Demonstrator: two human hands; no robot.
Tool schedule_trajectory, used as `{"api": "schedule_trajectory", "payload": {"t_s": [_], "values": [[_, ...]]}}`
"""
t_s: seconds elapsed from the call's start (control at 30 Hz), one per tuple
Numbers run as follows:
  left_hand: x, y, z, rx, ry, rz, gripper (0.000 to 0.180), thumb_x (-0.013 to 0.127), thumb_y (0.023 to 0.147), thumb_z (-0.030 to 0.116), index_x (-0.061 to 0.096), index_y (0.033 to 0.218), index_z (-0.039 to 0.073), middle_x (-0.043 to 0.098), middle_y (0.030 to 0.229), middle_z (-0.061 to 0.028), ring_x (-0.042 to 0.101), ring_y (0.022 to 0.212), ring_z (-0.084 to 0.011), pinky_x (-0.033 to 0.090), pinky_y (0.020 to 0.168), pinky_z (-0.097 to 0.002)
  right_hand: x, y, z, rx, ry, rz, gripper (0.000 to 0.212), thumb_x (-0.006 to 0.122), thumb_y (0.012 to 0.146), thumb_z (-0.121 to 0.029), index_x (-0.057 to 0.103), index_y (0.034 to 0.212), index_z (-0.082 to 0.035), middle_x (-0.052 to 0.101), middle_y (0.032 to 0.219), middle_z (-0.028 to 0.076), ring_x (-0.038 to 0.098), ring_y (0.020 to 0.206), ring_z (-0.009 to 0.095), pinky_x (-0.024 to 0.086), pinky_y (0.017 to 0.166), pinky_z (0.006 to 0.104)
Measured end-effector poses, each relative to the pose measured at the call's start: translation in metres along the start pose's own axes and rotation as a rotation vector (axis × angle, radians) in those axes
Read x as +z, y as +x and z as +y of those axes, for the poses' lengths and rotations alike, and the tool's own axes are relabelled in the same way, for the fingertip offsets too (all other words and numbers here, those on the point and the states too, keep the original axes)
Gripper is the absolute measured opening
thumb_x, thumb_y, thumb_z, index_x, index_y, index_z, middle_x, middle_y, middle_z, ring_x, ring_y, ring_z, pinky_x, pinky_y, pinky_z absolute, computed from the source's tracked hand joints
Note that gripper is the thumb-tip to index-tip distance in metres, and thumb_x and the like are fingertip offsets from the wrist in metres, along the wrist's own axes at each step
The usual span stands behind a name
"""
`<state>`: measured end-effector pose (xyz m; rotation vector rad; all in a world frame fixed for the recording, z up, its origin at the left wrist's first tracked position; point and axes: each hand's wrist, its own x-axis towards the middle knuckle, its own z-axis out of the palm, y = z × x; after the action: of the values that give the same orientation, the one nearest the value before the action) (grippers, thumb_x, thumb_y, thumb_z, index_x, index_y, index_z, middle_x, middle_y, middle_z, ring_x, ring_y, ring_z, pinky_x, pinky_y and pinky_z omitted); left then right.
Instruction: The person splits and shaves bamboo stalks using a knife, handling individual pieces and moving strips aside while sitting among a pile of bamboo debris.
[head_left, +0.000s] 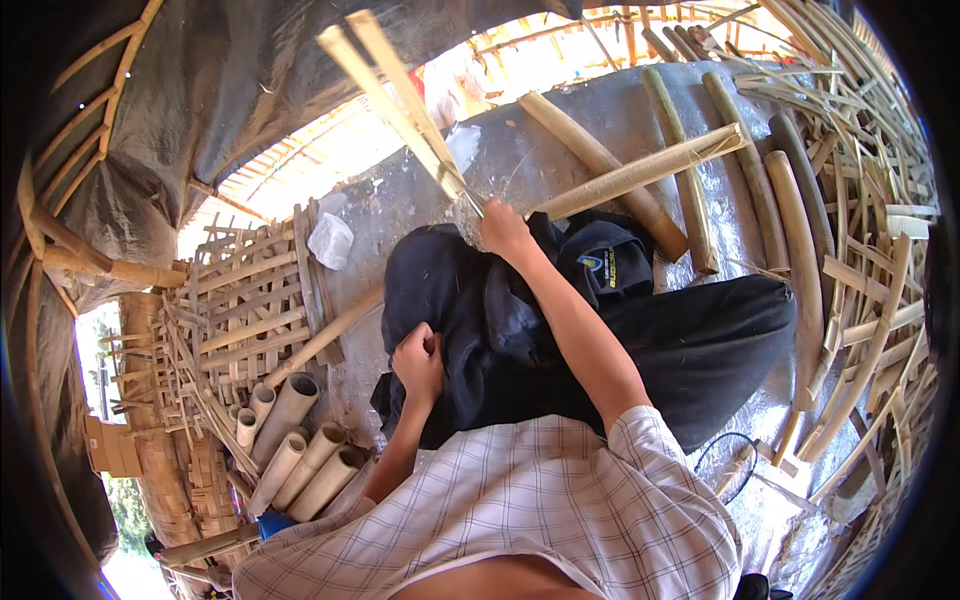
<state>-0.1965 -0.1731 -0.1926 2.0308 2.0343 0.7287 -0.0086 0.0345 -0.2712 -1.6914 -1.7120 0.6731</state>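
My right hand (503, 230) is closed in front of my knees around what looks like a knife (473, 203); its handle is hidden in the fist. The narrow metal blade meets the near end of a split bamboo piece (405, 115). Two pale halves of that piece spread apart toward the far left, raised above the ground. My left hand (418, 362) is curled on the dark cloth (440, 290) over my left leg; whether anything is inside the fingers cannot be seen. A long bamboo piece (650, 172) slopes away to the right, its near end by my knee.
Several bamboo poles (685, 175) lie on the grey sheet (480, 140) ahead and to the right. Heaps of split strips (880, 300) line the right side. At left stand a bamboo lattice (250, 290), a pale stone block (330, 242) and several cut bamboo tubes (290, 405).
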Motion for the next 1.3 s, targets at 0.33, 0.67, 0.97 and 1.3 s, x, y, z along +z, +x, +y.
{"api": "schedule_trajectory", "payload": {"t_s": [0.33,0.67,0.97,1.3], "values": [[0.039,0.118,0.057,-0.121,-0.634,-0.273,0.025,0.069,0.092,0.016,0.058,0.109,0.002,0.064,0.083,-0.0059,0.063,0.075,-0.0137,0.052,0.066,-0.0283,-0.056,-0.024,-0.037,0.046,0.581,0.145,0.038,0.066,0.095,-0.026,0.054,0.094,0.011,0.064,0.074,0.033,0.067,0.077,0.051,0.053,0.067,0.0526],[0.097,0.126,0.086,-0.192,-1.619,-0.959,0.068,0.061,0.098,0.024,0.029,0.155,0.009,0.053,0.143,-0.0146,0.062,0.123,-0.0276,0.056,0.095,-0.0484,-0.113,-0.04,-0.035,0.026,0.364,0.334,0.032,0.066,0.093,-0.015,0.048,0.103,0.01,0.064,0.085,0.038,0.061,0.088,0.058,0.049,0.076,0.06],[0.104,0.112,0.069,-0.248,-1.596,-0.815,0.068,0.067,0.091,0.003,0.033,0.149,0.009,0.063,0.11,-0.0088,0.069,0.092,-0.019,0.059,0.073,-0.0318,-0.104,-0.046,-0.057,-0.115,0.381,0.263,0.031,0.071,0.084,-0.01,0.052,0.101,0.007,0.063,0.079,0.034,0.062,0.083,0.055,0.049,0.068,0.0537],[0.114,0.1,0.066,-0.458,-1.709,-0.386,0.04,0.067,0.085,0.0,0.054,0.122,0.003,0.069,0.094,-0.009,0.068,0.073,-0.0132,0.053,0.059,-0.0249,-0.067,-0.064,-0.083,-0.428,0.337,0.26,0.027,0.072,0.086,-0.018,0.069,0.109,-0.003,0.068,0.111,0.022,0.065,0.1,0.043,0.053,0.085,0.0477]]}}
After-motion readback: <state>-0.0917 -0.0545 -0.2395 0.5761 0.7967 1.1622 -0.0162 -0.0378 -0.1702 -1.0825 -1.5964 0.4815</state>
